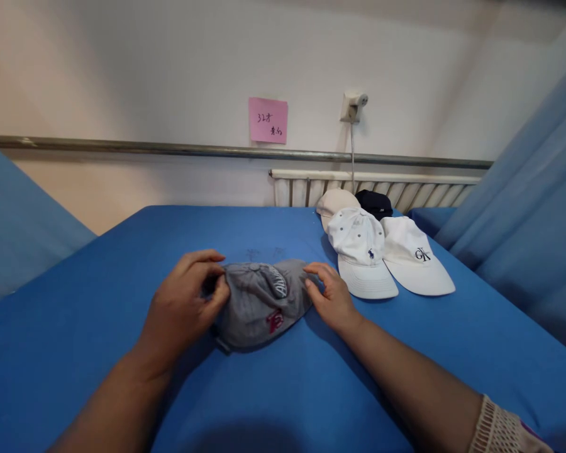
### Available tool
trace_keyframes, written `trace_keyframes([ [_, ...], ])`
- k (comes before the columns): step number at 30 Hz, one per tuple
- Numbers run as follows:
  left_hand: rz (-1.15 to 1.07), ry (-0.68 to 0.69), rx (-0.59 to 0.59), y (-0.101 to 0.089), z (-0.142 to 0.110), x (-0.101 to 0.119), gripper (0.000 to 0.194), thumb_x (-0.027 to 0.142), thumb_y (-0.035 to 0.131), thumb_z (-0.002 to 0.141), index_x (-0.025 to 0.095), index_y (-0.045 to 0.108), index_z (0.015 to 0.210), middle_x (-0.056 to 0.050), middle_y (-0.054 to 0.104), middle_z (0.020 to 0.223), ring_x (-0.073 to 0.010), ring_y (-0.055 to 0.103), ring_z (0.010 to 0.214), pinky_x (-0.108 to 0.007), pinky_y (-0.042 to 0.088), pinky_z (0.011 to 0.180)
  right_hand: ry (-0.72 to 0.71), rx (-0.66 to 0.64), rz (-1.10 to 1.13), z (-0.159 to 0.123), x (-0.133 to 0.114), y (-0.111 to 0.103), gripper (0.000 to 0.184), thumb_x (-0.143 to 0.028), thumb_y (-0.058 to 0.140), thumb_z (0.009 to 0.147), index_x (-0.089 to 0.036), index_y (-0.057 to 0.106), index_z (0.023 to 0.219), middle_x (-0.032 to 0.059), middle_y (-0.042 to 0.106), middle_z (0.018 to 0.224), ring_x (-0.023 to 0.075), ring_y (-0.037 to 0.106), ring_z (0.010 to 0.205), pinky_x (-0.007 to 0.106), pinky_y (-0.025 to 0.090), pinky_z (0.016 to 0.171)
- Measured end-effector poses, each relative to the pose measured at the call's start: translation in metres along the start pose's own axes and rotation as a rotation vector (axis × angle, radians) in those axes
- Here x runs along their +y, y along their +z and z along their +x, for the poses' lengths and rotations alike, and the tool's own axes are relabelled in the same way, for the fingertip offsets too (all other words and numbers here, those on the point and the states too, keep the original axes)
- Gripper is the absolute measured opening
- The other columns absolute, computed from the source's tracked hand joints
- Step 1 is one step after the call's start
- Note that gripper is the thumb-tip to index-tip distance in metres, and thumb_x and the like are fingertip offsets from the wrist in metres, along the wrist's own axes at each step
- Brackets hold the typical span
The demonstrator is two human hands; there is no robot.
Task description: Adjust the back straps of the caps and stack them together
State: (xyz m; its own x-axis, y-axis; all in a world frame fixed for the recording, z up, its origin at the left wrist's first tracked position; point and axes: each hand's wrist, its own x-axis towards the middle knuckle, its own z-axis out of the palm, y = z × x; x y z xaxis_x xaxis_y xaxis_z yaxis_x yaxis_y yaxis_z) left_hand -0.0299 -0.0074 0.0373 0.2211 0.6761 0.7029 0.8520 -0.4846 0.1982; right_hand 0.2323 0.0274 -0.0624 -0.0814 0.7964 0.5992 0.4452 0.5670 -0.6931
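A grey baseball cap lies on its side on the blue cloth, its crown partly caved in. White lettering and a dark red emblem show on it. My left hand pinches the crown's back edge between thumb and fingers. At the other end, the thumb and index finger of my right hand are closed on the brim. Just beyond that hand lies a white cap with a small dark horse-rider logo, brim toward me. Beside it is another white cap with dark letters.
Behind the white caps sit a beige cap and a dark navy cap. The blue-covered table reaches back to a radiator and a wall rail. Blue curtains hang at both sides. A pink note is on the wall.
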Motion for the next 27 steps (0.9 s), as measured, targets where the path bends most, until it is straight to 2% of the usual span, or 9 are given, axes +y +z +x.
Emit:
trace_keyframes([
  [3,-0.011,-0.142,0.028,-0.002,0.003,-0.015,0.006,0.023,0.056,0.084,0.023,0.061,0.086,-0.007,0.070,0.110,-0.0240,0.068,0.099,-0.036,0.055,0.081,0.009,-0.047,-0.038,0.000,0.004,0.003,0.029,-0.015,0.056,0.086,-0.023,0.066,0.112,0.0083,0.068,0.116,0.0239,0.061,0.112,0.046,0.046,0.102],
  [6,-0.061,-0.262,0.044,-0.005,0.004,-0.015,0.018,0.031,0.055,0.087,0.023,0.065,0.100,-0.006,0.072,0.104,-0.0218,0.069,0.086,-0.031,0.054,0.067,-0.005,-0.100,-0.034,-0.002,0.001,0.006,0.027,-0.013,0.056,0.086,-0.021,0.066,0.109,0.0091,0.068,0.115,0.0238,0.061,0.110,0.046,0.047,0.100],
  [8,-0.034,-0.217,-0.026,-0.007,0.006,-0.009,0.026,0.040,0.058,0.087,0.023,0.067,0.105,-0.006,0.073,0.099,-0.0226,0.068,0.083,-0.032,0.053,0.067,-0.026,-0.138,-0.029,-0.004,-0.003,0.009,0.026,-0.011,0.055,0.086,-0.021,0.066,0.107,0.0091,0.068,0.115,0.0238,0.061,0.109,0.045,0.048,0.098],
  [12,0.076,-0.021,-0.278,-0.008,0.008,-0.003,0.031,0.051,0.063,0.083,0.026,0.071,0.098,-0.006,0.075,0.091,-0.0267,0.067,0.082,-0.037,0.052,0.070,-0.052,-0.180,-0.017,-0.006,-0.006,0.011,0.024,-0.010,0.056,0.086,-0.022,0.067,0.103,0.0080,0.068,0.115,0.0234,0.062,0.110,0.046,0.047,0.100],
  [16,0.126,0.037,-0.344,-0.004,0.004,-0.009,0.027,0.049,0.059,0.087,0.027,0.072,0.092,-0.006,0.075,0.085,-0.0265,0.067,0.076,-0.037,0.051,0.067,-0.041,-0.185,0.003,-0.005,-0.005,0.010,0.023,-0.009,0.055,0.085,-0.022,0.068,0.100,0.0070,0.069,0.113,0.0223,0.062,0.108,0.046,0.047,0.100],
  [20,0.123,0.015,-0.276,0.001,0.004,-0.013,0.025,0.047,0.057,0.089,0.026,0.070,0.089,-0.007,0.073,0.080,-0.0271,0.066,0.072,-0.036,0.050,0.061,-0.036,-0.144,0.027,-0.004,-0.005,0.009,0.024,-0.009,0.054,0.085,-0.023,0.067,0.100,0.0068,0.069,0.111,0.0221,0.062,0.108,0.044,0.049,0.098],
  [23,0.094,0.017,-0.166,-0.001,0.014,-0.008,0.021,0.044,0.056,0.091,0.027,0.068,0.093,-0.005,0.072,0.085,-0.0265,0.066,0.079,-0.038,0.052,0.069,-0.057,-0.057,0.054,-0.002,-0.007,0.007,0.025,-0.008,0.053,0.086,-0.022,0.066,0.101,0.0075,0.069,0.111,0.0220,0.062,0.107,0.043,0.049,0.097],
  [27,0.007,0.061,-0.062,-0.015,0.038,0.007,0.015,0.039,0.057,0.093,0.028,0.067,0.096,-0.001,0.071,0.093,-0.0226,0.066,0.087,-0.037,0.053,0.079,-0.100,0.090,0.098,0.001,-0.012,-0.003,0.025,-0.009,0.051,0.088,-0.023,0.065,0.104,0.0081,0.068,0.112,0.0222,0.062,0.109,0.043,0.048,0.098],
])
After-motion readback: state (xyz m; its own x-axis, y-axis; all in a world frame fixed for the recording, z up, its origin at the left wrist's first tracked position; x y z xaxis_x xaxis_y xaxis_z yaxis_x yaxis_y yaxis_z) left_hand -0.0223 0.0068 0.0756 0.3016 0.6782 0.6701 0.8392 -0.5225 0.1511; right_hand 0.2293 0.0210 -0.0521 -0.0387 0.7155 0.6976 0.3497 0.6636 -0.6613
